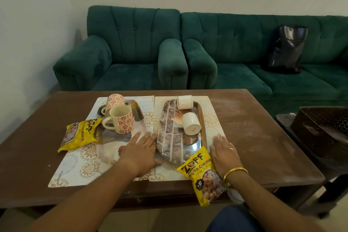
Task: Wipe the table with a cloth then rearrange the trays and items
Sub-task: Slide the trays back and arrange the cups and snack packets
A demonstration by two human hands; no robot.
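Two patterned placemats lie side by side on the brown table (254, 128). The left mat (75, 164) bears a feather-print tray (113, 135) with two flowered mugs (122, 120), one upright and one behind it. The right mat (212, 117) bears a brick-print tray (169, 132) with two white cups (190, 123) lying on their sides. My left hand (140, 150) lies flat, fingers apart, beside the brick-print tray's left edge. My right hand (224, 152) lies flat on the right mat beside that tray's right edge. A yellow soya chunks packet (80, 134) rests at the left; another (203, 173) overhangs the front edge.
The table top is dusty on its right side. A dark woven basket (323, 128) stands on a low stand at the right. A green armchair (124, 53) and a green sofa (244, 49) with a black bag (286, 49) stand behind the table.
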